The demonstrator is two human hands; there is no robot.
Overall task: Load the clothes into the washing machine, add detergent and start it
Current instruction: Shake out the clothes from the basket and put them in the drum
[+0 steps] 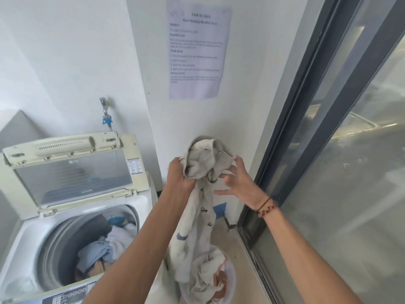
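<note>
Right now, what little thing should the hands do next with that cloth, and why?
Probably swing the cloth left and drop it into the washer. The left hand grips it, the right hand pinches its edge, and its tail hangs down to the basket. The lid stands open, with clothes already in the drum.

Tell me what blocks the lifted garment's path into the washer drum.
Nothing visible does. The lid stands raised at the back, the drum is open with clothes low inside. The garment hangs right of it, its lower end trailing in the basket.
</note>
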